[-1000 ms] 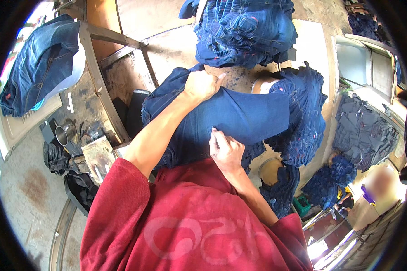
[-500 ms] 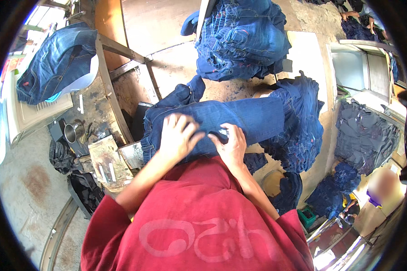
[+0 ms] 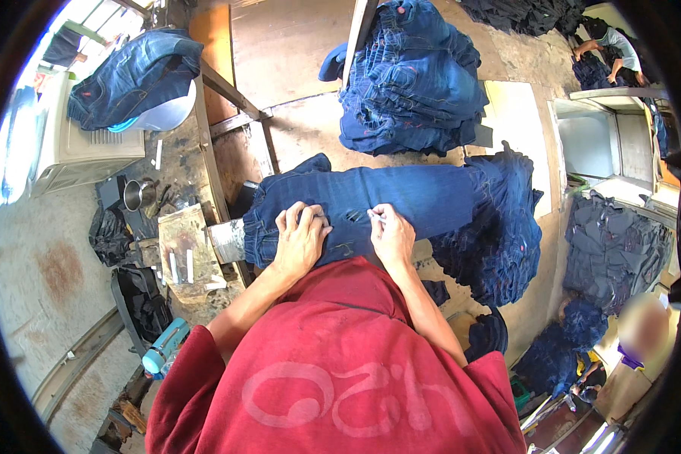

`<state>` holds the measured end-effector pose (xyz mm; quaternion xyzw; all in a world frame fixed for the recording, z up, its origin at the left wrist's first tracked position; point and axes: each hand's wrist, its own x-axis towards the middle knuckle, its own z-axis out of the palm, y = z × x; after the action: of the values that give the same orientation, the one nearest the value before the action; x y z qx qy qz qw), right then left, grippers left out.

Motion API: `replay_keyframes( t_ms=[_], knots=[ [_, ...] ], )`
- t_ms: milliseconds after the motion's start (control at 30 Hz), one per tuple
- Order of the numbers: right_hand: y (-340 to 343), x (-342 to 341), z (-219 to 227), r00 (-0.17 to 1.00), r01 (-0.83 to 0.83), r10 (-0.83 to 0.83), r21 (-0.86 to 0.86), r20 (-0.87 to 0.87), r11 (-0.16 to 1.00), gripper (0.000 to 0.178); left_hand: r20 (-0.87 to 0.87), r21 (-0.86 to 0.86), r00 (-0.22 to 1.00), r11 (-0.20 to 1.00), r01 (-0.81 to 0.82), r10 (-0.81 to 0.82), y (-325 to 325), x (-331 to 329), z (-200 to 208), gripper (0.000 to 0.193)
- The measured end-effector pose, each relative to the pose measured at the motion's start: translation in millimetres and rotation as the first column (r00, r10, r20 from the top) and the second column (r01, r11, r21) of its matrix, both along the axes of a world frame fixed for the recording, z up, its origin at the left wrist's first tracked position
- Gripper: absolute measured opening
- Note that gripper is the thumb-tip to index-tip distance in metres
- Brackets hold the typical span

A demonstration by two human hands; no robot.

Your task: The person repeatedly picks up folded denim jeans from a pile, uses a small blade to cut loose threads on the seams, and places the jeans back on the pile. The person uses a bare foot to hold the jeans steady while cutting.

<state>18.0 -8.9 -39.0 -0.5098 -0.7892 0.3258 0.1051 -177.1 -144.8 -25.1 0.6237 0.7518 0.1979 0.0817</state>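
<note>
Across the front of me lies a pair of blue jeans (image 3: 424, 198), one leg stretched flat over a board whose pale end (image 3: 227, 240) sticks out at the left. My left hand (image 3: 300, 240) grips the denim near the waistband with bent fingers. Beside it, my right hand (image 3: 393, 236) pinches a small whitish stick (image 3: 377, 217), mostly hidden by the fingers, against the leg. A small dark patch (image 3: 354, 216) shows on the denim between the two hands; whether it is a hole or a mark, I cannot tell.
A tall pile of jeans (image 3: 412, 83) stands ahead beside a wooden post (image 3: 358, 38). Bunched jeans (image 3: 503, 227) hang at the right. White sticks (image 3: 189, 265) lie on a stained board at left, near a metal mug (image 3: 138, 195). A person (image 3: 617, 53) handles dark clothes far right.
My left hand has come down and settled on the denim near the waistband. My right hand now pinches the whitish stick, its fingers closer together. The view has shifted slightly.
</note>
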Motion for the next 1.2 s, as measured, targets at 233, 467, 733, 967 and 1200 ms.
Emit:
replay_keyframes(
  t_ms=[233, 467, 733, 967, 1200],
  knots=[
    [4, -8, 7, 0.946, -0.106, -0.140, -0.685, -0.294, 0.721, 0.031, -0.099, 0.047, 0.995, 0.998, -0.029, 0.033, -4, 11, 15, 0.022],
    [0, 0, -16, 0.642, -0.130, -0.763, -0.991, -0.080, -0.006, 0.014, -0.112, 0.075, 0.993, 0.997, -0.033, 0.041, -5, 12, 13, 0.023],
    [-2, 17, 14, 0.777, -0.201, -0.562, -0.958, -0.283, 0.205, 0.013, -0.046, 0.067, 0.996, 0.995, -0.074, 0.077, -9, 16, 8, 0.022],
    [-3, -17, 11, 0.917, -0.059, -0.302, -0.839, -0.259, 0.541, 0.017, -0.089, 0.083, 0.995, 0.996, -0.030, 0.038, -11, 17, 14, 0.022],
    [-12, 6, 10, 0.860, 0.065, -0.443, -0.807, -0.252, 0.587, 0.029, 0.183, -0.008, 0.971, 0.987, -0.158, 0.157, 1, 32, 31, 0.018]
  ],
)
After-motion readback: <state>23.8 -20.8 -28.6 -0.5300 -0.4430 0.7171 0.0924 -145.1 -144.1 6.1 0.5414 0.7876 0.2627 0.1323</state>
